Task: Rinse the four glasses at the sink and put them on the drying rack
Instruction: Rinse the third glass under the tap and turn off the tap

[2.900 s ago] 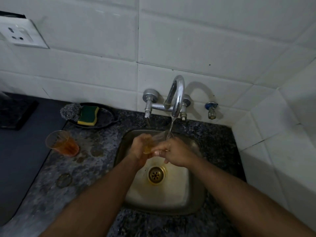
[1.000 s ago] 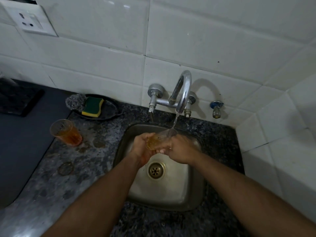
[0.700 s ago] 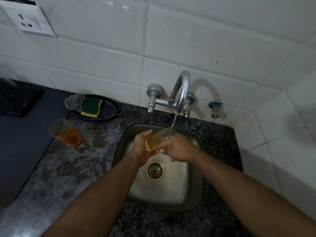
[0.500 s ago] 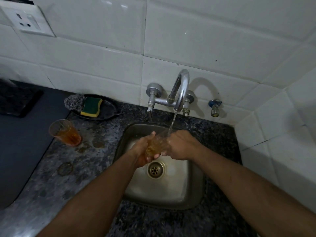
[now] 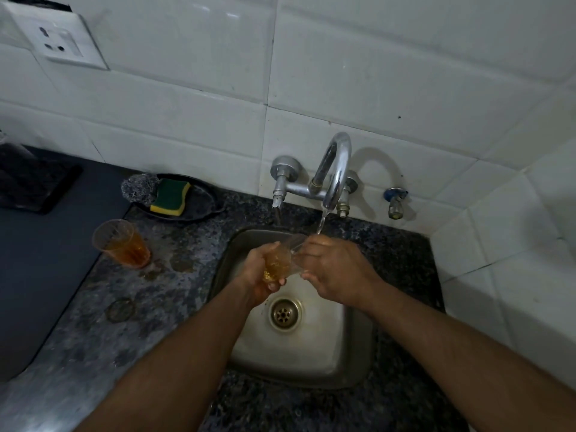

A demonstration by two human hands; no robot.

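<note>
Steel sink (image 5: 311,363), drain nearest. Above it, left hand (image 5: 260,275) grips the glass (image 5: 277,263) by its amber base; right hand (image 5: 332,269) pinches its rim end under the tap (image 5: 333,173) stream. Second glass (image 5: 120,244), amber liquid inside, upright on granite table (image 5: 124,322) to the left. Sponge (image 5: 170,196) in a dark dish behind. No readable writing.

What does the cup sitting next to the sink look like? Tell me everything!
The orange-tinted glass is a clear, see-through tumbler, wider at the rim than at the base. It stands upright on the speckled dark countertop, left of the steel sink and in front of the black dish holding the sponge. Its lower part looks amber, perhaps leftover drink. Damp-looking stains mark the counter beside it. No hand touches it.
</note>
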